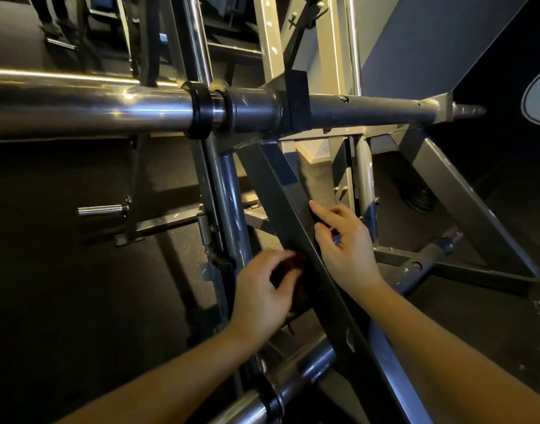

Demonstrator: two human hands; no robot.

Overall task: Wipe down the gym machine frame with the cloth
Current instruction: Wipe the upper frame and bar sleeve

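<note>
The left hand (262, 296) gripped the dark cloth (294, 278) against the slanted frame beam (278, 191). The right hand (346, 250) held nothing; its loose fingers touched the beam's edge.

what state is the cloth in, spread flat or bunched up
Bunched up: the dark cloth sits crumpled in the curled left hand against the diagonal beam.
</note>
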